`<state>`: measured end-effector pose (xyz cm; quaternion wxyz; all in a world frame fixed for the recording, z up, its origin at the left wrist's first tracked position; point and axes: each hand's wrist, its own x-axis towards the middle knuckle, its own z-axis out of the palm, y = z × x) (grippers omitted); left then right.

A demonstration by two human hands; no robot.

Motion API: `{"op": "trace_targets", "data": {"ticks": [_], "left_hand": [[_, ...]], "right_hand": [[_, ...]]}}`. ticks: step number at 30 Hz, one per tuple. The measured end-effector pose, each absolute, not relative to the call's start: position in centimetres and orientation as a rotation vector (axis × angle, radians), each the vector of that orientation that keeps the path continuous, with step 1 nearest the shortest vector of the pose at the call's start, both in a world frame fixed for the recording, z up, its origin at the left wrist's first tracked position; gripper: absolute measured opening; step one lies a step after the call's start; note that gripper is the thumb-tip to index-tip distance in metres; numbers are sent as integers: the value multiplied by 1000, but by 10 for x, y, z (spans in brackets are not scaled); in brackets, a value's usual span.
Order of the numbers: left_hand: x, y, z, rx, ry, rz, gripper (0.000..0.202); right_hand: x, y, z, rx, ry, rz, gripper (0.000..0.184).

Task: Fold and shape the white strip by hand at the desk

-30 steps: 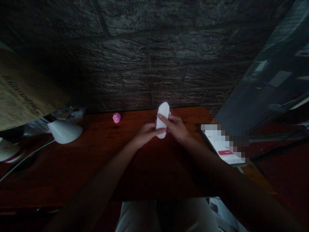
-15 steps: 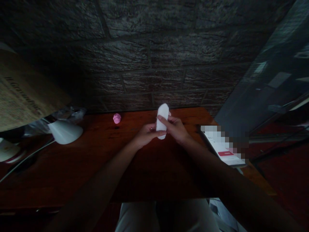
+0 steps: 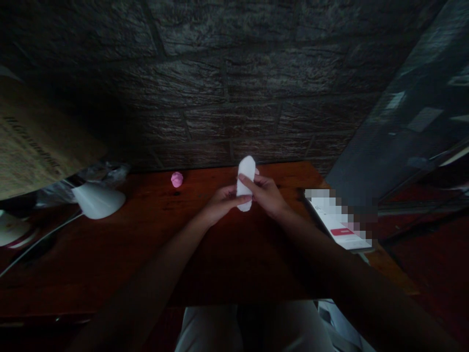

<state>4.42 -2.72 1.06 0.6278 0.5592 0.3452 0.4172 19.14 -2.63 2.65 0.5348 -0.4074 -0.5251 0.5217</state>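
Note:
A long white piece with rounded ends stands nearly upright above the wooden table; it looks soft and slightly rough, but its exact kind cannot be made out. My left hand grips its lower part, thumb across the front. From the other side, my right hand pinches the middle, thumb on the front face and fingers behind. Some of the fingers are hidden behind the white piece. On the table to the left lies a small pink crumpled ball, apart from both hands.
The wooden table meets a dark brick wall. At left are a brown paper bag, clear plastic, a white cone-shaped object with a cable, and a white cup-like object. A lit-screen device rests at right.

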Motion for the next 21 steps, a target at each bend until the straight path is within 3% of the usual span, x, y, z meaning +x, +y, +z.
{"op": "trace_targets", "data": {"ticks": [21], "left_hand": [[45,-24,7,1291,863,954,33]], "right_hand": [[191,-26,24,-987,-1372,1160,38]]}}
